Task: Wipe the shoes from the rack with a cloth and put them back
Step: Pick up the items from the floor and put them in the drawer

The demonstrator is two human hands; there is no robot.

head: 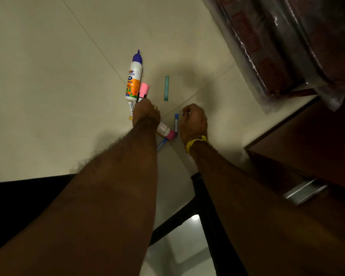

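floor tiles (48,76), left fingers (145,103) on markers (143,90)

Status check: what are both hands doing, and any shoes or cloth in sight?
Left hand gripping a pink-capped marker. Right hand curled, grip unclear. No shoes or cloth visible. Glue bottle, pens on floor.

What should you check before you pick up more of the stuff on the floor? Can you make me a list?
1. Left hand has a grip: cannot tell; its fingers are hidden, down on the pink marker.
2. Right hand is free: cannot tell; fingers curled, something small may be pinched.
3. Glue bottle is capped: ok, blue nozzle on, lying flat.
4. Green stick is reachable: ok, lying alone on the floor.
5. Blue stick is reachable: ok, beside the right hand.
6. Shoes and cloth in sight: not ok, none visible.
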